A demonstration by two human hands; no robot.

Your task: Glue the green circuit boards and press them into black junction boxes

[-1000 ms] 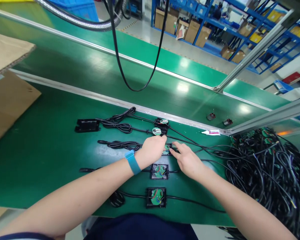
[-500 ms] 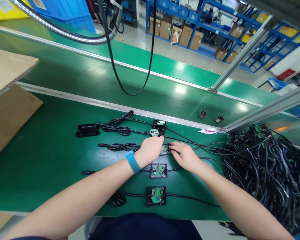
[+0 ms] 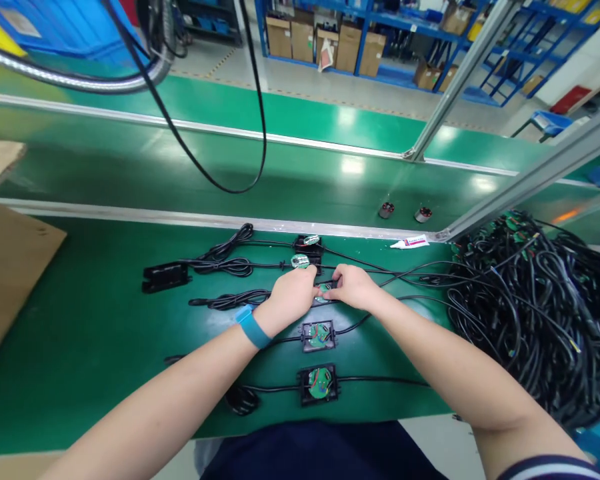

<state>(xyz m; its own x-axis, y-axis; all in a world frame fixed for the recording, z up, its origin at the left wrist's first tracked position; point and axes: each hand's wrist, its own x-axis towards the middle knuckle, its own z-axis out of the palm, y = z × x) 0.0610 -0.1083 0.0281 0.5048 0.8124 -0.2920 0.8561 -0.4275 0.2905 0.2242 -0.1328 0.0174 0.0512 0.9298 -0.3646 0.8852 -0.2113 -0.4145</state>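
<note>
My left hand, with a teal band at its wrist, is closed at the left side of a small black housing holding a green circuit board. From the right, my right hand has its thumb and fingers closed on the same board and housing. The fingers cover most of that piece. Nearer me lie two open black housings with wired green boards, one in the middle and one in front. Just behind my left hand, a round board tilts up out of its housing, with another housing behind it.
A large tangle of black cables fills the right side. At the left stand a black cover and a cardboard box. A white glue tube lies by the back rail. One black cable loop hangs overhead.
My right hand has moved in toward the left, its fingers curling from spread to closed on the board. My left hand stays at the housing. The camera view has shifted slightly.
</note>
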